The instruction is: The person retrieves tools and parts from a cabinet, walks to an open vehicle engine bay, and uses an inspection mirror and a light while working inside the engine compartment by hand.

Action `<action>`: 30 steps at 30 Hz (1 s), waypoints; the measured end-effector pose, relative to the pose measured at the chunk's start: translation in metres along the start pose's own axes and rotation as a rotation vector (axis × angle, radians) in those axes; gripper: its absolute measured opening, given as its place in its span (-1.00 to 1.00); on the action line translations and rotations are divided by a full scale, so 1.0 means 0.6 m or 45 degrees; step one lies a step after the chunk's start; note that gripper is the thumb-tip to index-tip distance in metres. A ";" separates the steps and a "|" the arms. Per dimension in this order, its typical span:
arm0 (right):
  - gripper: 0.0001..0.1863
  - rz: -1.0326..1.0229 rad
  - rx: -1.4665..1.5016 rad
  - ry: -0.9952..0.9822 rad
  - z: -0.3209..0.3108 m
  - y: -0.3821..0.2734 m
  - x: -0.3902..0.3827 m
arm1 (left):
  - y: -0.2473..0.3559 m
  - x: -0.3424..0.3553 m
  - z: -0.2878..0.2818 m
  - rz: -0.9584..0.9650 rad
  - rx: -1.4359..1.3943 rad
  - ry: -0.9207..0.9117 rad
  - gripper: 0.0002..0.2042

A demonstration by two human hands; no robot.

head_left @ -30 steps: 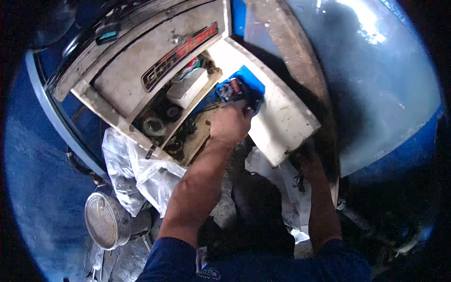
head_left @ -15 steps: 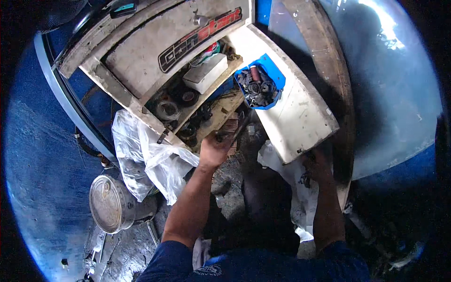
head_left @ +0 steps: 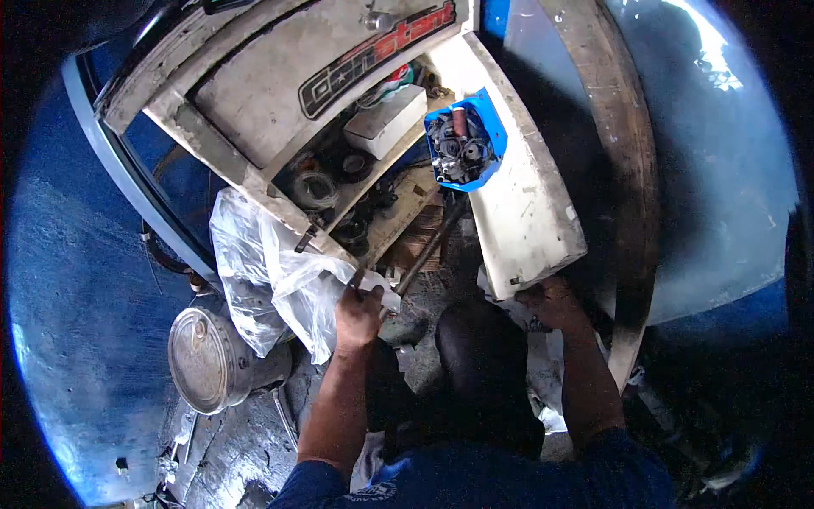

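The white panel (head_left: 530,225) extends from the right side of the pale cabinet (head_left: 246,119). Its long axis runs from the upper middle of the view down and to the right; the free end points toward the person's knees. Right hand (head_left: 555,303): at the lower corner of that end, fingers in shadow; whether they are clamped on the edge cannot be determined. Left hand (head_left: 359,321): fingers curled beside the clear plastic sheet (head_left: 246,259); a firm grip on anything cannot be confirmed.

Clearance: a dark gap separates the panel from the curved beam (head_left: 623,127) at right. Left of the panel, a dark bar (head_left: 432,244) slants through the opening. The knees sit close below the free end. The blue bin (head_left: 493,123), full of small dark parts, overlaps the panel's left edge, open side up.

Markings: one elongated, dark-bordered decal (head_left: 377,59) with pale and red lettering, slanting upward to the right on the cabinet face.
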State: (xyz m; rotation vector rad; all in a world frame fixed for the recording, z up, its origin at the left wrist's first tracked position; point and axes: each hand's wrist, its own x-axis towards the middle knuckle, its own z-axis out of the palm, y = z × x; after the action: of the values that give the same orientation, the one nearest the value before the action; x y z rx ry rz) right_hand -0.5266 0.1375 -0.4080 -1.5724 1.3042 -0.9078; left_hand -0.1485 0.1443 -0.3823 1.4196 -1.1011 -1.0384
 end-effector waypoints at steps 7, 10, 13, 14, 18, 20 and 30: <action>-0.57 0.075 -0.221 -0.112 0.062 -0.045 0.023 | -0.035 0.054 -0.093 0.000 0.536 0.497 -0.68; -0.58 0.152 -0.236 -0.192 0.085 -0.071 0.033 | -0.052 0.090 -0.139 -0.385 0.588 0.367 -0.58; -0.61 0.207 -0.332 -0.268 0.109 -0.088 0.055 | -0.019 0.081 -0.136 -0.521 0.226 0.436 -0.53; -0.62 0.237 -0.328 -0.327 0.120 -0.092 0.064 | 0.001 0.068 -0.126 -0.434 0.184 0.414 -0.52; -0.64 0.052 -0.276 -0.366 0.164 -0.112 0.089 | 0.079 0.011 -0.087 -0.148 0.631 0.513 -0.61; -0.68 0.043 -0.295 -0.342 0.192 -0.118 0.101 | 0.084 -0.003 -0.085 -0.130 0.524 0.477 -0.67; -0.76 -0.108 -0.272 -0.302 0.304 -0.164 0.171 | 0.077 -0.012 -0.110 0.013 -0.043 0.481 -0.69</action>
State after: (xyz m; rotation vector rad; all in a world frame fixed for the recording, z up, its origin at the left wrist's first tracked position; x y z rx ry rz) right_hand -0.3061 0.0745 -0.3795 -1.8513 1.2028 -0.6245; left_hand -0.0908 0.1616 -0.3286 1.5052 -0.8103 -0.7373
